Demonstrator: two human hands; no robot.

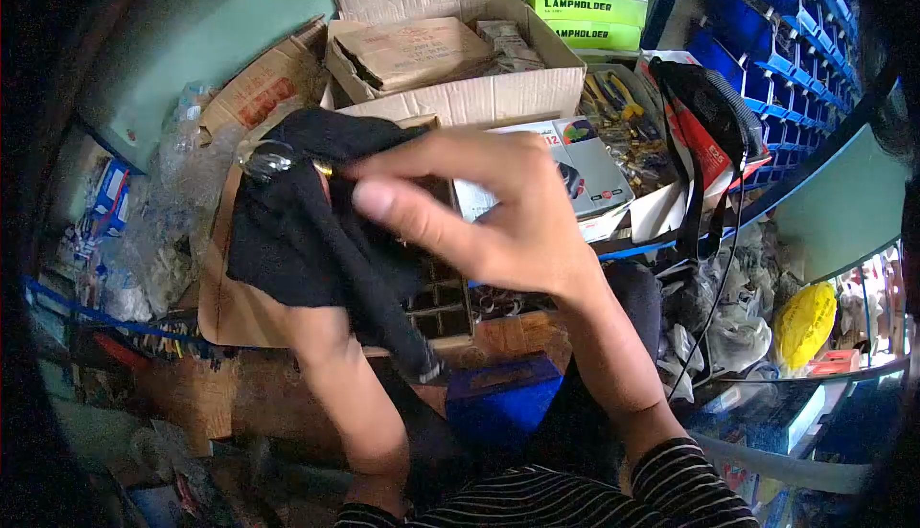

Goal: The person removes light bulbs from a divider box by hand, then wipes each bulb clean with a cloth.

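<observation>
A clear glass light bulb [270, 161] with a gold-coloured screw base [324, 170] lies sideways in a black cloth [287, 231] at the left of the head view. My left hand [316, 327] comes up from below under this cloth and grips the bulb through it; its fingers are hidden by the fabric. Over the cloth's right side, my right hand [508, 207] reaches left with thumb and index finger apart, the fingertips close to the bulb's base. Behind the hands stands a cardboard box [450, 344] with a grid of dividers, partly covered by the cloth.
An open carton [460, 97] and green lampholder boxes [586, 34] stand at the back. A white product box [599, 188], a tray of pliers [623, 106] and a black bag [704, 102] are at right. Blue bins [781, 97] line the wall; a blue box [503, 399] sits below.
</observation>
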